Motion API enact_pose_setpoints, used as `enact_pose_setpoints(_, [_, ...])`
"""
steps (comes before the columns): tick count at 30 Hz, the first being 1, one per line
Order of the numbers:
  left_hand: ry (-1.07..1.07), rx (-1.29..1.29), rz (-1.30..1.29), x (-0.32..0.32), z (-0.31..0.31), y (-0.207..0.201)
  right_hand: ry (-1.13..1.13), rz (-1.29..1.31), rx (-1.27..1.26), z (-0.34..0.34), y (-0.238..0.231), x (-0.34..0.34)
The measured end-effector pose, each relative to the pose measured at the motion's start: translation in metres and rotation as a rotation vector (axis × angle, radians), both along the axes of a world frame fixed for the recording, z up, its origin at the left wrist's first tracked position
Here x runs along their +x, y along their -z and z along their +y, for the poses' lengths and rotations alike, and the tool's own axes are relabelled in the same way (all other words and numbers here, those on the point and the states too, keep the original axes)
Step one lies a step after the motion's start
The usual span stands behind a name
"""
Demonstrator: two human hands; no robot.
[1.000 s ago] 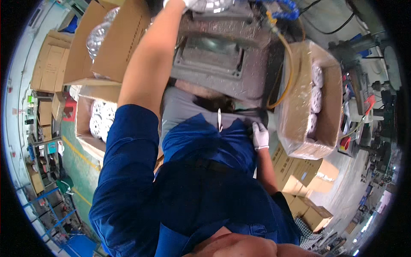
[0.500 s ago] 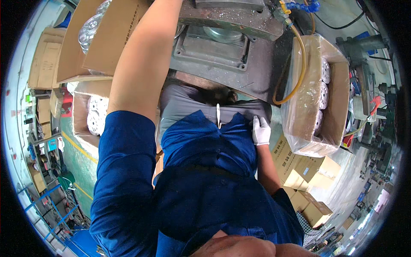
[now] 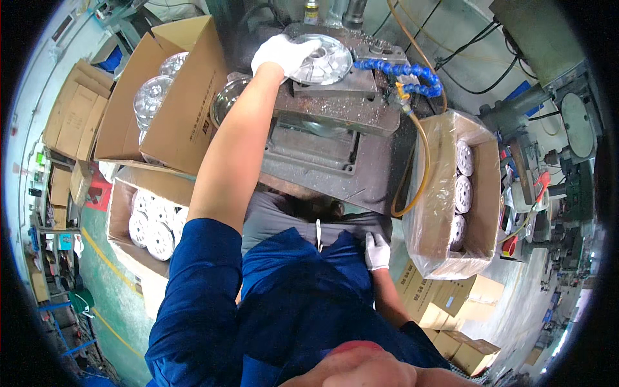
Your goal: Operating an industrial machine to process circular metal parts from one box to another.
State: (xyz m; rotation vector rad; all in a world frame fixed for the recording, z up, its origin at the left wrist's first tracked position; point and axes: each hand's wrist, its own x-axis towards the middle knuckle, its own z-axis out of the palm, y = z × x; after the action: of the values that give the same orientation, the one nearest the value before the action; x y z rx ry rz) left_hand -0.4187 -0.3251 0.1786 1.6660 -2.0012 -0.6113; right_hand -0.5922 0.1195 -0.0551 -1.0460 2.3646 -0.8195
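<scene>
My left hand (image 3: pixel 281 55), in a white glove, reaches out at the top and grips the left edge of a shiny round metal disc (image 3: pixel 332 64) with a raised hub. The thumb lies over the disc's face, and the fingers under it are hidden. Beneath the disc is the metal fixture block (image 3: pixel 351 85) of a machine, with chips scattered on its base (image 3: pixel 335 111). Also gloved in white, my right hand (image 3: pixel 378 253) rests on my right thigh with nothing visible in it. Its fingers lie stretched flat.
Left stand a carton (image 3: pixel 174 106) of shiny discs and a lower box (image 3: pixel 122 206) of white-looking discs. At right is a plastic-lined box (image 3: pixel 425 213) with more discs. A blue segmented coolant hose (image 3: pixel 400 68) and yellow hose (image 3: pixel 423 174) hang beside the fixture. A round metal dish (image 3: pixel 222 103) sits by my left forearm.
The view has shifted upward, so my left hand and the disc at the fixture are now in sight. My right hand stays on my thigh.
</scene>
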Motion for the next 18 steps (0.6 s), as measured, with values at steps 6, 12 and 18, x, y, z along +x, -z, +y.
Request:
enact_pose_setpoints(6, [-0.024,0.044,-0.027,-0.005,0.006,-0.012,0.023,-0.091,0.054,-0.001,-0.003,-0.001])
enact_pose_setpoints(12, [-0.036,-0.004,-0.006,-0.003,0.005,-0.009,0.028,-0.047,0.047,-0.003,0.001,-0.002])
enact_pose_setpoints(18, [-0.029,0.041,0.008,-0.005,0.01,-0.015,0.033,-0.071,0.038,0.0,0.006,-0.006])
